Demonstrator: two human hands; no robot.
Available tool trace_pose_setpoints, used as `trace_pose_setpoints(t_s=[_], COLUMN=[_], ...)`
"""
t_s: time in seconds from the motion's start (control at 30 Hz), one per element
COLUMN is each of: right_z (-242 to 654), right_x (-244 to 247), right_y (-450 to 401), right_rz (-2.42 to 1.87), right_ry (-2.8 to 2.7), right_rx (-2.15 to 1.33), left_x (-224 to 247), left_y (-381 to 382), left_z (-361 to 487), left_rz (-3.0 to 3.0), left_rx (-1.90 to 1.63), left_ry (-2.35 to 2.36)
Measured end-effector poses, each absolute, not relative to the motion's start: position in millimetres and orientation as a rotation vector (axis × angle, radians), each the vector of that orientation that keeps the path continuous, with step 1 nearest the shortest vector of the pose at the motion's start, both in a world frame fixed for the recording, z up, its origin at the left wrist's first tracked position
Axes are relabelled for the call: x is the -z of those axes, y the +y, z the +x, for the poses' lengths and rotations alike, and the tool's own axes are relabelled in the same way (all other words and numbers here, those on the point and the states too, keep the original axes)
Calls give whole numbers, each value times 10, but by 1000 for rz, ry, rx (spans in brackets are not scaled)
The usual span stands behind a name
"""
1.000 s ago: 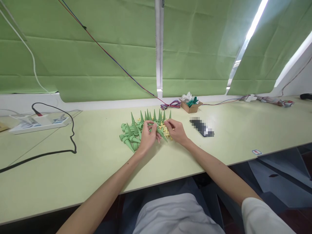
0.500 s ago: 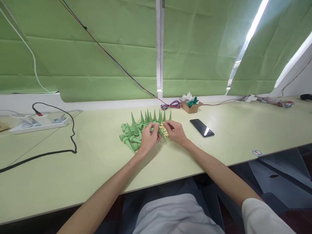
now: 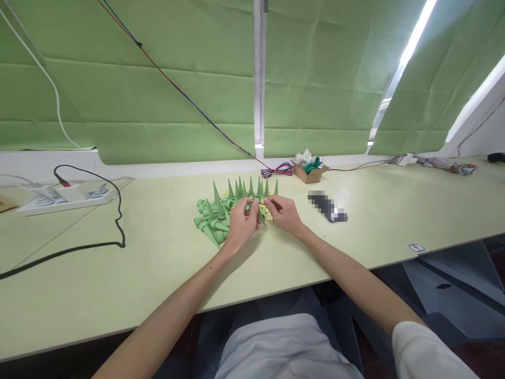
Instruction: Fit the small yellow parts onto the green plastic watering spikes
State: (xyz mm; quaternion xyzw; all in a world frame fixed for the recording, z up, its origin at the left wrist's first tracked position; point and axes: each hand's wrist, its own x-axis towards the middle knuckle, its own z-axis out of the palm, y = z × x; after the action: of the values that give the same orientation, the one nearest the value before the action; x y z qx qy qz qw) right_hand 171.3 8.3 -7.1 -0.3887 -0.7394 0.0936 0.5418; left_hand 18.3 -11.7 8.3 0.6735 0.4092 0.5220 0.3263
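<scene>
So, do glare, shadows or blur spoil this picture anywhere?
Head view: white glare burns through a slit between the green fabric blinds; head view: a soft shadow lies beside the bare left forearm on the pale yellow-green tabletop; head view: square blocks mask a dark oblong slab; head view: whether the bare right hand pinches anything is too small to tell.

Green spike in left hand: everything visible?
The green spike looks like plastic and narrows to a point. The left hand holds it, tip slanting down and to the right, beside the yellow pieces. Its other end is mostly hidden; whether the right hand touches it is unclear.
</scene>
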Motion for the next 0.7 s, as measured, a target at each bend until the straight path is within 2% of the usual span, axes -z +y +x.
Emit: trace_pose_setpoints(t_s=[0.7], right_z=[1720], right_x=[80], right_y=[82], right_rz=[-936], right_ry=[-1730], right_rx=[-228], left_x=[-44], left_y=[-110], left_z=[205], left_rz=[1929], left_rx=[-1431], left_ry=[1112])
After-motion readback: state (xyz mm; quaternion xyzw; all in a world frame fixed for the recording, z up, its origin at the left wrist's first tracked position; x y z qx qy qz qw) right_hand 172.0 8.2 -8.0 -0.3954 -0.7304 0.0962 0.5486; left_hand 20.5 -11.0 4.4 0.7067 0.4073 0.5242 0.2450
